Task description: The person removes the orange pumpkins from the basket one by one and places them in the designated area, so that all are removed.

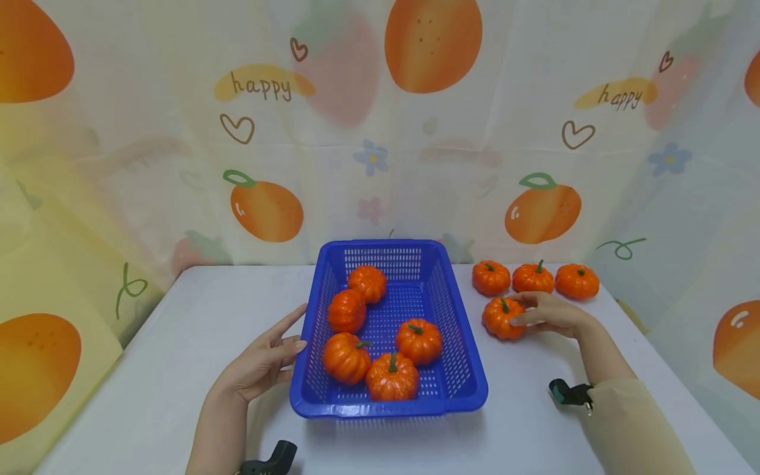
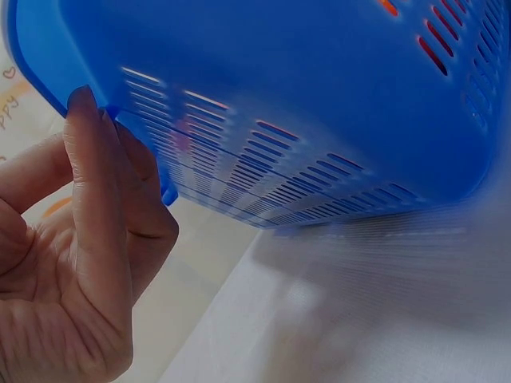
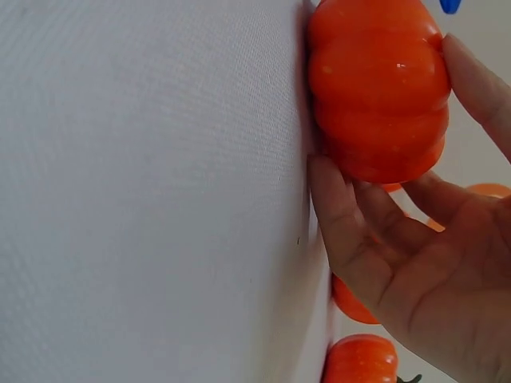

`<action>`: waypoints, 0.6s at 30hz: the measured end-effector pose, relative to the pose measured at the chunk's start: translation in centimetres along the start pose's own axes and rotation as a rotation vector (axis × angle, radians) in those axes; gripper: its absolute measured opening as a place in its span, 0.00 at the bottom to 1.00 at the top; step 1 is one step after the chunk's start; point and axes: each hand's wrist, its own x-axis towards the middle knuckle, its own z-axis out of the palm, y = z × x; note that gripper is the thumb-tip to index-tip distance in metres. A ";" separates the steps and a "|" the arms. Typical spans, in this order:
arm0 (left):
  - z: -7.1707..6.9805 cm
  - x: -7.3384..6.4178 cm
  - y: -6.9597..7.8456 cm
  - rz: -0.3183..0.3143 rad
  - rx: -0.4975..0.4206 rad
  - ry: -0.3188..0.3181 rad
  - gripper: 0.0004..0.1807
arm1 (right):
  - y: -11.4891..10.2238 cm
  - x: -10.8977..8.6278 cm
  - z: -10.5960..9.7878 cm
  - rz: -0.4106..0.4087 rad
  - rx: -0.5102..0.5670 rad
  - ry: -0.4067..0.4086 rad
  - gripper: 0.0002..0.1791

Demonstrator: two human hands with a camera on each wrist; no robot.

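Observation:
A blue plastic basket [image 1: 388,408] with slotted walls stands in the middle of the table, holding several small orange pumpkins [image 1: 392,377]. My left hand [image 1: 261,359] holds its left rim, the thumb over the edge; in the left wrist view the fingers [image 2: 94,183] meet the rim from outside. To the right of the basket, my right hand [image 1: 549,313] grips a small orange pumpkin [image 1: 499,319] with a green stem. The right wrist view shows that pumpkin [image 3: 379,88] between thumb and fingers, close against the tabletop.
Three more pumpkins [image 1: 532,278] stand in a row at the back right of the table, just beyond my right hand. The white table [image 1: 178,343] meets a fruit-printed curtain [image 1: 415,165] at its back edge.

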 end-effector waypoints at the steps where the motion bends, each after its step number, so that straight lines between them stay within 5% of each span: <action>1: 0.0 0.0 0.0 0.000 -0.001 0.000 0.42 | 0.0 0.0 0.0 0.001 -0.001 0.002 0.47; 18: -0.1 0.1 -0.1 0.009 0.005 -0.003 0.42 | -0.2 -0.5 -0.8 -0.094 0.033 -0.021 0.41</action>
